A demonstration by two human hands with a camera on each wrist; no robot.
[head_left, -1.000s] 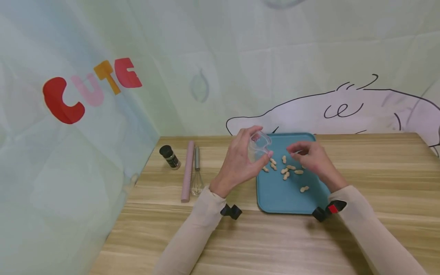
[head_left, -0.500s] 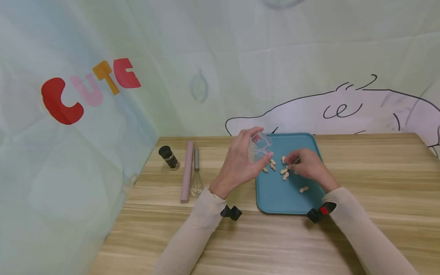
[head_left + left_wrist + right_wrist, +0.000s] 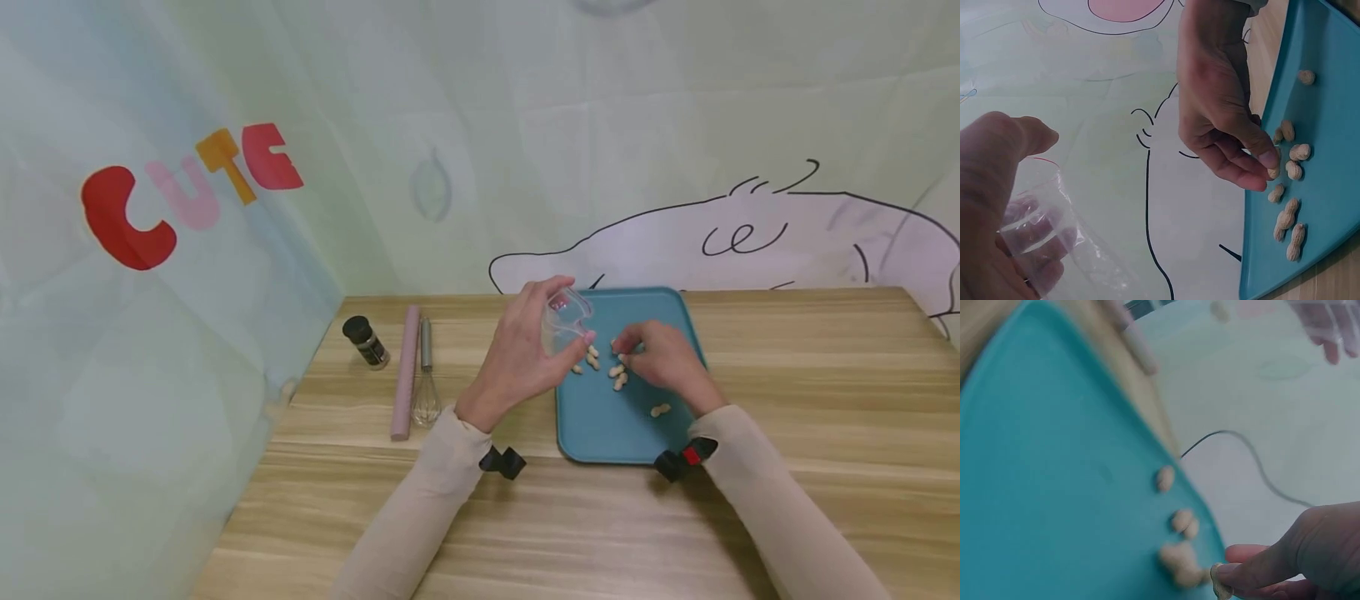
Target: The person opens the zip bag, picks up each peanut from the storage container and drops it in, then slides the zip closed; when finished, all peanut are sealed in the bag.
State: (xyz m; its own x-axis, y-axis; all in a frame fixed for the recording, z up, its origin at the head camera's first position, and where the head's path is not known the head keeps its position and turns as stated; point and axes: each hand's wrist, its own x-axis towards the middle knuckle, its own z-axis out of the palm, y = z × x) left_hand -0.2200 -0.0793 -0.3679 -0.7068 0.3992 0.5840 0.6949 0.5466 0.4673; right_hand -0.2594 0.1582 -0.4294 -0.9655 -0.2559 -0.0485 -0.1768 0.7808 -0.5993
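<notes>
My left hand holds a clear plastic bag with its mouth spread, above the left side of a blue tray. A thin red line runs along the bag's rim in the left wrist view. Over the middle of the tray, my right hand pinches a peanut between thumb and fingers. Several unshelled peanuts lie scattered on the tray, among them a lone peanut nearer the front. Some are hidden behind the right hand in the head view.
On the wooden table, left of the tray, lie a whisk and a pink rod. A black-capped spice jar stands beyond them. A printed cloth backdrop rises behind the table.
My right hand has come down and leftward over the peanuts and now pinches one. The left hand and the bag have stayed nearly in place.
</notes>
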